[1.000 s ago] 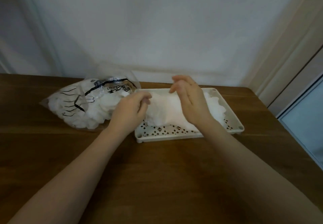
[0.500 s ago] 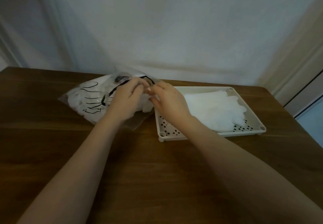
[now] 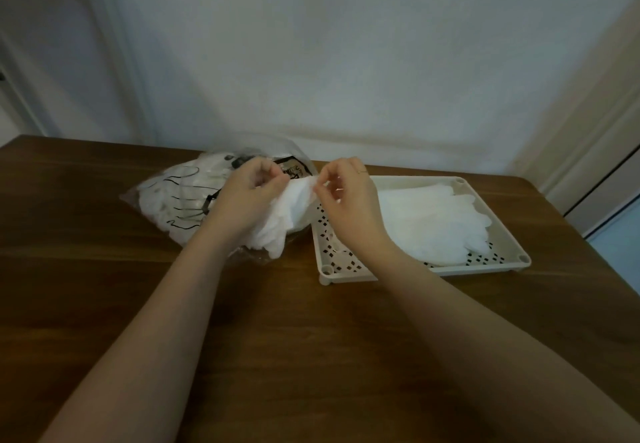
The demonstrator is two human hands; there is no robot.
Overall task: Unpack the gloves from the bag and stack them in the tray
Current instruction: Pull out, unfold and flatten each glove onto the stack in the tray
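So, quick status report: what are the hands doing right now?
Left hand and right hand both pinching one white glove, just out of the plastic bag. Glove stack already lying in cream tray. Nothing blocking the tray.

Dim, soft indoor light, brighter toward the right edge. Faint shadows under both forearms on the brown surface (image 3: 104, 269). No hard glare; white gloves (image 3: 433, 221) slightly washed out, detail lost. Mild softness overall. Wide-angle bending of wall lines at both sides.
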